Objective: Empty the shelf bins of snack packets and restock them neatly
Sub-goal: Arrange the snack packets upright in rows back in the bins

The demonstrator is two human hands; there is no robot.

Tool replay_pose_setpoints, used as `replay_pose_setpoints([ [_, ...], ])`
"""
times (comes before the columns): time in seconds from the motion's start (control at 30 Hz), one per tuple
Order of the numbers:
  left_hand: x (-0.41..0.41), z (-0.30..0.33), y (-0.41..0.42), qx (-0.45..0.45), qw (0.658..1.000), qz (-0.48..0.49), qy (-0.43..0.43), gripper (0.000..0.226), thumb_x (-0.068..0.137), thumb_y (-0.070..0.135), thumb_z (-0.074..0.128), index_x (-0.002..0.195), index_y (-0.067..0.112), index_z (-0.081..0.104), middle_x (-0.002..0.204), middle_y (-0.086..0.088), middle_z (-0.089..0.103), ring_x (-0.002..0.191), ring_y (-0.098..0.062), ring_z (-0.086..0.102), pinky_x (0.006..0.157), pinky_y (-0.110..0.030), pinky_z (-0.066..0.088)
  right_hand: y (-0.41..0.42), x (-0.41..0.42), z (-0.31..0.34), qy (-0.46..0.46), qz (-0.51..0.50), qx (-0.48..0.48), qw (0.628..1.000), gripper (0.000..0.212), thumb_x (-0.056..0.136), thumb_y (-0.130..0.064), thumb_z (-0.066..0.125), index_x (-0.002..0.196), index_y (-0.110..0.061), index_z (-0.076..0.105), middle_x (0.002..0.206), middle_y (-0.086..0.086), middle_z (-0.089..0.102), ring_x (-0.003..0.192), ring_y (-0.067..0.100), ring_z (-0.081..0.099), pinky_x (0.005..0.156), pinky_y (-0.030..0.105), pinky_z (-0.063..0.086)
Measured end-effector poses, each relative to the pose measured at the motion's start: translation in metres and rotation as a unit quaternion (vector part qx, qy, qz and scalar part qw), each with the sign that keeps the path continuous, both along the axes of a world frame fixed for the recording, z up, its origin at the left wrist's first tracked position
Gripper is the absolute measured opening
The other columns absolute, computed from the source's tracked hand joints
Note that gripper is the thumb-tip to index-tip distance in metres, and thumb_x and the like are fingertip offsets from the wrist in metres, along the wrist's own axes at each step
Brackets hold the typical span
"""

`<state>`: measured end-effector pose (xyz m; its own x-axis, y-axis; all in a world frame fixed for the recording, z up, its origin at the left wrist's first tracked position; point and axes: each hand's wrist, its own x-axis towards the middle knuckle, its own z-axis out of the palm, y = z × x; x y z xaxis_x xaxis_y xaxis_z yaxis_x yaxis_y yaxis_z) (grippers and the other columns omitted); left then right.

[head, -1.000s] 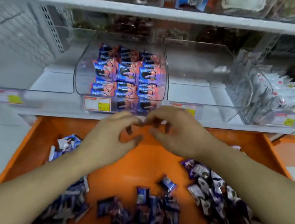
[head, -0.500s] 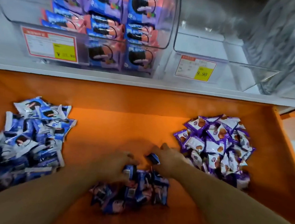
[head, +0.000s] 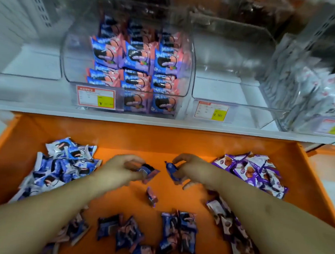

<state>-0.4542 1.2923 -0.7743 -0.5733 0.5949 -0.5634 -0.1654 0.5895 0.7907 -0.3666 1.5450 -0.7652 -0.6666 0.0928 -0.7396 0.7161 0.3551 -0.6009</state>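
Observation:
Over the orange tray (head: 121,139), my left hand (head: 119,170) pinches a blue-and-pink snack packet (head: 149,171), and my right hand (head: 191,171) grips another blue packet (head: 171,170). A third packet (head: 151,197) hangs or lies just below them, apart from both hands. Several more blue-and-pink packets (head: 150,235) lie loose at the tray's near side. On the shelf above, a clear bin (head: 67,63) holds neat rows of the same packets (head: 135,64).
A heap of blue-and-white packets (head: 63,166) fills the tray's left side and purple packets (head: 253,173) the right. The clear bin (head: 236,80) to the right holds nothing; further right a bin of white packets (head: 316,84). Price labels (head: 95,97) front the bins.
Both hands dropped from in front of the shelf onto the middle pile and now have risen, each holding a packet. The view tilted down, then back up.

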Motion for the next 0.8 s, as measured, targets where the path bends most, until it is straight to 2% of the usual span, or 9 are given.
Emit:
replay_pose_setpoints([
  [0.07, -0.004, 0.038, -0.004, 0.041, 0.996, 0.066, -0.04, 0.033, 0.089, 0.03, 0.081, 0.119, 0.035, 0.071, 0.102, -0.001, 0.08, 0.088, -0.014, 0.073, 0.073, -0.03, 0.054, -0.007, -0.003, 0.045, 0.04, -0.051, -0.064, 0.996, 0.041, 0.096, -0.002, 0.065, 0.134, -0.014, 0.055, 0.108, 0.026, 0.075, 0.097, 0.04, 0.076, 0.087, 0.056, 0.062],
  [0.17, 0.0, 0.101, -0.012, 0.127, 0.982, 0.117, -0.075, 0.033, 0.091, 0.023, 0.077, 0.123, 0.03, 0.071, 0.107, -0.013, 0.079, 0.086, -0.027, 0.069, 0.073, -0.036, 0.053, -0.026, 0.003, 0.116, 0.122, -0.121, -0.16, 0.972, 0.029, 0.099, 0.002, 0.057, 0.126, -0.008, 0.061, 0.108, 0.031, 0.073, 0.104, 0.05, 0.071, 0.09, 0.059, 0.059],
  [0.23, 0.006, 0.138, -0.013, 0.174, 0.969, 0.147, -0.099, 0.028, 0.096, 0.02, 0.07, 0.124, 0.023, 0.072, 0.107, -0.015, 0.078, 0.081, -0.026, 0.068, 0.073, -0.038, 0.054, -0.04, 0.011, 0.154, 0.177, -0.141, -0.193, 0.955, 0.026, 0.101, 0.0, 0.055, 0.124, -0.004, 0.065, 0.112, 0.035, 0.071, 0.095, 0.046, 0.072, 0.083, 0.052, 0.062],
  [0.33, 0.021, 0.186, -0.018, 0.255, 0.948, 0.153, -0.118, 0.031, 0.098, 0.029, 0.066, 0.121, 0.011, 0.073, 0.117, -0.018, 0.075, 0.09, -0.031, 0.064, 0.075, -0.038, 0.049, -0.061, 0.024, 0.189, 0.247, -0.167, -0.215, 0.93, 0.024, 0.103, -0.001, 0.051, 0.123, 0.001, 0.063, 0.107, 0.032, 0.073, 0.086, 0.037, 0.07, 0.075, 0.043, 0.058],
  [0.47, 0.03, 0.206, -0.021, 0.268, 0.952, 0.148, -0.034, 0.037, 0.083, 0.036, 0.084, 0.112, 0.013, 0.076, 0.102, -0.011, 0.073, 0.09, -0.024, 0.057, 0.069, -0.032, 0.043, -0.08, 0.032, 0.213, 0.299, -0.213, -0.256, 0.894, 0.027, 0.101, -0.011, 0.055, 0.121, 0.003, 0.067, 0.105, 0.023, 0.075, 0.081, 0.031, 0.071, 0.078, 0.042, 0.059],
  [0.57, 0.027, 0.209, -0.02, 0.281, 0.941, 0.186, -0.015, 0.042, 0.087, 0.032, 0.077, 0.115, 0.002, 0.072, 0.112, -0.027, 0.07, 0.084, -0.026, 0.057, 0.062, -0.03, 0.043, -0.083, 0.035, 0.225, 0.321, -0.196, -0.267, 0.887, 0.041, 0.089, -0.018, 0.068, 0.121, 0.007, 0.066, 0.112, 0.024, 0.074, 0.089, 0.031, 0.071, 0.077, 0.038, 0.061],
  [0.63, 0.021, 0.213, -0.018, 0.289, 0.936, 0.201, -0.021, 0.034, 0.09, 0.028, 0.073, 0.109, 0.0, 0.072, 0.105, -0.022, 0.073, 0.079, -0.023, 0.063, 0.059, -0.028, 0.045, -0.079, 0.034, 0.23, 0.332, -0.182, -0.243, 0.893, 0.039, 0.087, -0.013, 0.074, 0.121, 0.005, 0.068, 0.115, 0.025, 0.074, 0.095, 0.034, 0.069, 0.079, 0.036, 0.06],
  [0.8, 0.003, 0.223, -0.01, 0.297, 0.926, 0.232, -0.036, 0.015, 0.098, 0.021, 0.067, 0.1, 0.006, 0.063, 0.101, -0.018, 0.071, 0.077, -0.023, 0.071, 0.06, -0.032, 0.043, -0.066, 0.019, 0.232, 0.339, -0.209, -0.214, 0.892, 0.027, 0.097, -0.005, 0.058, 0.12, 0.002, 0.07, 0.111, 0.025, 0.076, 0.097, 0.04, 0.072, 0.081, 0.042, 0.059],
])
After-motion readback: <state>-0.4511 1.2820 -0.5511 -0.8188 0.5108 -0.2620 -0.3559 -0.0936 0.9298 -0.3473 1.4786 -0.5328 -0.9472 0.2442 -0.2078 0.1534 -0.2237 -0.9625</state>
